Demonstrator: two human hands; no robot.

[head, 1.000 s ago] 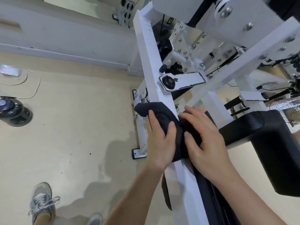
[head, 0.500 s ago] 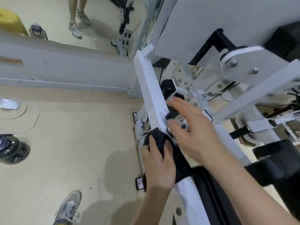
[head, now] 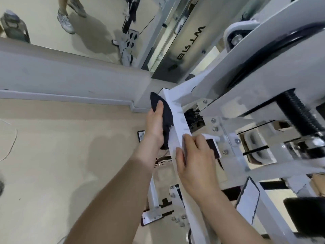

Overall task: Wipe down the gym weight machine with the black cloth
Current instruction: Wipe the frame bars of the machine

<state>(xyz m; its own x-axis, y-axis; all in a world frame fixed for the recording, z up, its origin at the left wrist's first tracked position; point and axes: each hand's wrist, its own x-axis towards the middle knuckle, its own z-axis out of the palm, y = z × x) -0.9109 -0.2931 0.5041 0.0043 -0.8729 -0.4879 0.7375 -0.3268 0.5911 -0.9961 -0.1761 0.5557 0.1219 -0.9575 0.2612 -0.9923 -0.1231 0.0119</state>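
A white weight machine fills the right half, with a slanted white beam (head: pixel 177 118) running from the upper centre down to the bottom. My left hand (head: pixel 154 125) presses the black cloth (head: pixel 166 113) flat against the beam's left side, near its upper end, fingers straight. My right hand (head: pixel 195 159) grips the beam lower down, thumb on its left face and fingers curled over the right edge beside a small black-and-white pad (head: pixel 212 147).
A wall mirror (head: pixel 91 23) and grey ledge (head: pixel 70 74) lie behind the machine. Beige floor (head: pixel 61 155) spreads to the left. White frame plates, bolts and a black spring (head: pixel 299 111) crowd the right. A black seat pad (head: pixel 306 213) sits lower right.
My left hand has slid the cloth up the beam toward its upper end. My right hand left the knob area and now grips the beam lower down. The camera tilted upward.
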